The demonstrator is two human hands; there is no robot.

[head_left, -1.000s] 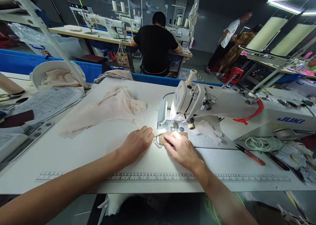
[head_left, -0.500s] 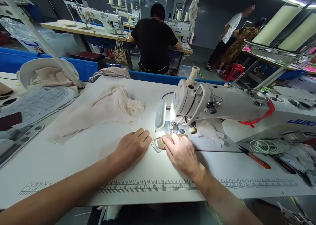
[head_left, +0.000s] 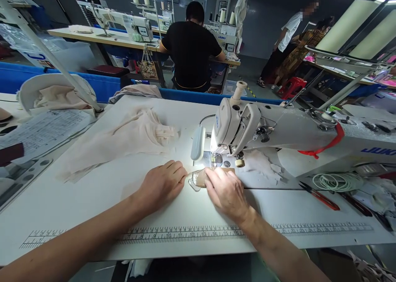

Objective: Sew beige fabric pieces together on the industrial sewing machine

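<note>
My left hand (head_left: 162, 186) rests on the white table with its fingers curled together, pinching the end of a thin pale strip of fabric (head_left: 189, 174). That strip runs to a flat brown piece (head_left: 199, 178) with a clear, shiny rim at its left end. Over the brown piece lies my right hand (head_left: 225, 193), fingers bent and close together, pressing it down. Just beyond the hands stands the white sewing machine head (head_left: 230, 123); its lamp lights the needle area. Much of the brown piece is hidden under my right fingers.
Sheer beige fabric (head_left: 123, 144) lies at left on the table. Pale scraps (head_left: 262, 165) lie behind my right hand. Orange-handled snips (head_left: 323, 198) and a coil of pale cord (head_left: 337, 182) sit at right. A printed ruler (head_left: 182, 233) runs along the front. A person (head_left: 193, 53) sits ahead.
The view has shifted slightly. Both hands keep nearly the same places and grips, and the fabric on the table lies as before.
</note>
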